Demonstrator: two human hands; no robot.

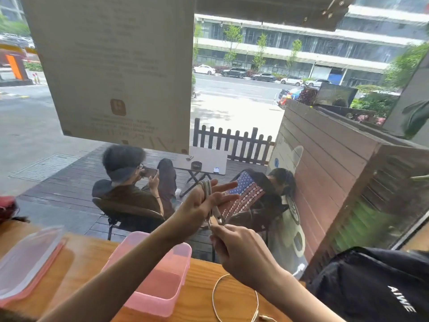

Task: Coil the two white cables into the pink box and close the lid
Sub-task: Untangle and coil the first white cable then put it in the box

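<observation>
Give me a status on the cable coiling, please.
Left hand wound with first cable; right hand pinching its end. Second cable on table. Pink box open.

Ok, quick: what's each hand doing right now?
Left hand: open, fingers straight, cable wound round them.
Right hand: pinches the cable's end.

Coiled cable [206, 188] round left hand [199, 205], end seemingly pinched by right hand [241, 249]. Loose cable [213, 298] looped near table's front edge. Pink box [151, 305] open; lid [27, 259] off, left end.
</observation>
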